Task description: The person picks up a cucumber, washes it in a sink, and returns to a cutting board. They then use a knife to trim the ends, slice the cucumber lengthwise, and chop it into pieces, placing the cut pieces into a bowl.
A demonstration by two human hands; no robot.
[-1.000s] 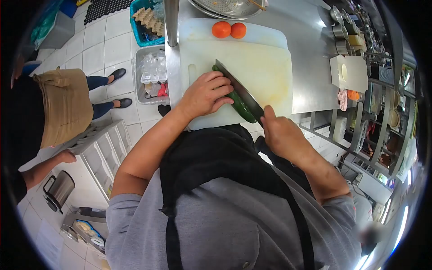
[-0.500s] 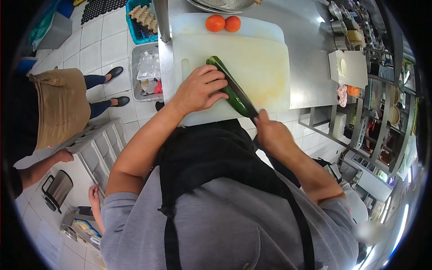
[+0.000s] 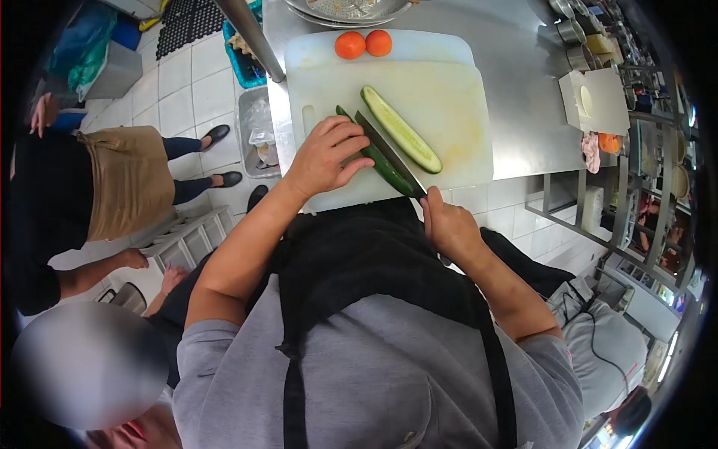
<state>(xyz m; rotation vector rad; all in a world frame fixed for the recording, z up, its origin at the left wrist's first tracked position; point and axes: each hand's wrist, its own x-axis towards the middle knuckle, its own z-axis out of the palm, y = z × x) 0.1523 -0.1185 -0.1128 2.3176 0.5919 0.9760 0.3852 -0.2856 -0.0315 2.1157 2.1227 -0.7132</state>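
From my end, the room fills most of the view: a white tiled floor [image 3: 176, 101], a metal rack [image 3: 619, 202] at the right, and at least three other people, one in a tan apron [image 3: 131, 183]. Through the middle runs a stainless steel counter [image 3: 523, 108], with a metal post [image 3: 253, 39] at its left edge. I count two overlapping cutting boards on it, the front board [image 3: 456, 112] lying partly over the rear board [image 3: 441, 49]. Beyond them I see a perforated metal bowl [image 3: 351, 9], and toward the right one open white box [image 3: 598, 112].

One long cucumber half [image 3: 404, 133] lies cut face up on the front board, just beyond the knife [image 3: 390, 150], well apart from my left hand [image 3: 329, 153]. A second cucumber piece [image 3: 389, 173], skin up, is under my left fingers and runs toward my right hand [image 3: 451, 224]. My left hand is clamped down on that piece; my right is closed around the knife's handle, the blade along the piece's far side. Two red tomatoes [image 3: 349, 45] sit side by side on the rear board.
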